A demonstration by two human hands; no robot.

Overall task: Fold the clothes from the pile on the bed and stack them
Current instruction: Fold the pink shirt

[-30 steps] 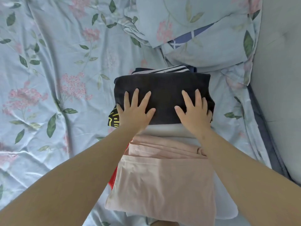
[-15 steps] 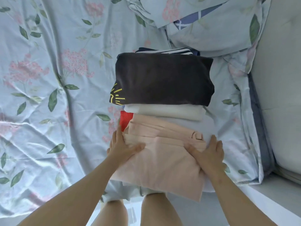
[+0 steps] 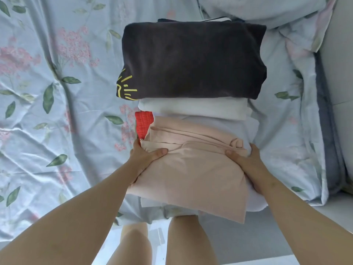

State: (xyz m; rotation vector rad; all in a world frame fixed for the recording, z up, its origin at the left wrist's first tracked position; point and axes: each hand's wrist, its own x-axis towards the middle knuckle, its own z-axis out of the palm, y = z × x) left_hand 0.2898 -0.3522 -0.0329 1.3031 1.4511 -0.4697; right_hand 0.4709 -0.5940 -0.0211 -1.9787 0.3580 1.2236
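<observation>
Stacking step: left hand [image 3: 145,157] and right hand [image 3: 246,159] grip the folded pink garment [image 3: 191,173] at the bed's [image 3: 57,115] near edge, fingers curled under its sides; next, probably a level lift onto the black folded garment [image 3: 191,60]

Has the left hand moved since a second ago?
Yes. The left hand has come off the dark folded garment, back toward the person, and now grips the left edge of the pink garment.
</observation>
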